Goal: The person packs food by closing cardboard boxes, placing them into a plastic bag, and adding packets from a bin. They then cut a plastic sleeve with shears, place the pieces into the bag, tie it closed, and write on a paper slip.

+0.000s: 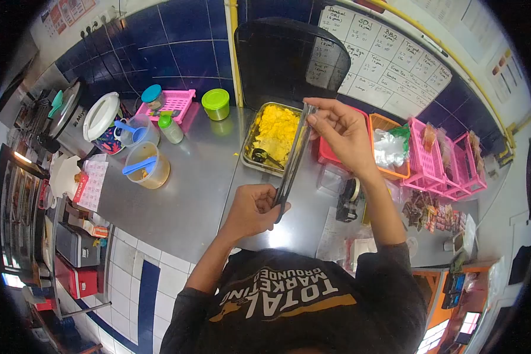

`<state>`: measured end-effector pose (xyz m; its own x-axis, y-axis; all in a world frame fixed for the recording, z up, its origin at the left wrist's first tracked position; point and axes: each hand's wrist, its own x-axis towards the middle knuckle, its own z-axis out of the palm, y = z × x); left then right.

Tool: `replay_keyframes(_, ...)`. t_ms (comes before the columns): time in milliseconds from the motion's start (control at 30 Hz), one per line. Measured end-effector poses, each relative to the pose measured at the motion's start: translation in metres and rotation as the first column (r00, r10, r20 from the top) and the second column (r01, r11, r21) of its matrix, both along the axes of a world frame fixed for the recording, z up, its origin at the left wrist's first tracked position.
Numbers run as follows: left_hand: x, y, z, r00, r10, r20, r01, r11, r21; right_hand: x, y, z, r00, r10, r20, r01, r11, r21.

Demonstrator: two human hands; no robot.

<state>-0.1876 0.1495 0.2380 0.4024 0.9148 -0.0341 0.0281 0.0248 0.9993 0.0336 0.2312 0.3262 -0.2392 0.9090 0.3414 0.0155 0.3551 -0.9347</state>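
Observation:
Both of my hands hold a long, flat, dark, partly see-through lid [293, 159], turned almost edge-on. My left hand [255, 210] grips its near end, fingers curled and thumb against it. At the far end my right hand [342, 131] pinches it between thumb and fingers. Just left of the lid, a rectangular metal tray [249, 147] is filled with yellow, crumbly food [275, 131] like scrambled egg. A black spoon or scoop [261, 156] lies in the food at the near left corner. Behind the tray, a large dark see-through panel [289, 56] leans on the wall.
On the steel counter [189, 206], to the left, stand a plastic tub with a blue utensil [150, 177], a blue-handled jug [140, 133] and a green-lidded container [216, 104]. At right are an orange basket [389, 121], pink baskets [433, 156], a black tape dispenser [349, 200] and several sachets [433, 215].

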Motion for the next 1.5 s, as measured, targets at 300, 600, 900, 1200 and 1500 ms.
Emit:
replay_keyframes(300,0.002,0.001,-0.002,1.0,0.003,0.018,-0.003,1.0,0.004,0.0,-0.008,-0.007,1.0,0.005,0.031,-0.004,0.999,-0.033)
replay_keyframes(600,0.003,0.003,-0.004,0.999,0.023,0.039,-0.025,0.998,0.056,-0.002,-0.023,-0.009,0.992,0.0,0.129,0.008,0.998,-0.061)
replay_keyframes(900,0.001,0.007,-0.005,0.999,0.012,-0.033,-0.009,0.996,0.094,-0.001,-0.025,-0.026,0.994,0.006,0.106,-0.003,1.0,-0.028)
replay_keyframes(1200,0.004,0.011,-0.008,0.999,-0.009,-0.045,0.013,0.996,0.085,-0.001,-0.033,-0.036,0.997,0.021,0.07,-0.018,0.999,-0.043)
replay_keyframes(1500,0.033,0.028,-0.036,0.977,-0.189,-0.101,0.181,0.98,-0.082,0.028,-0.051,-0.076,0.992,-0.13,-0.004,0.125,0.963,-0.239)
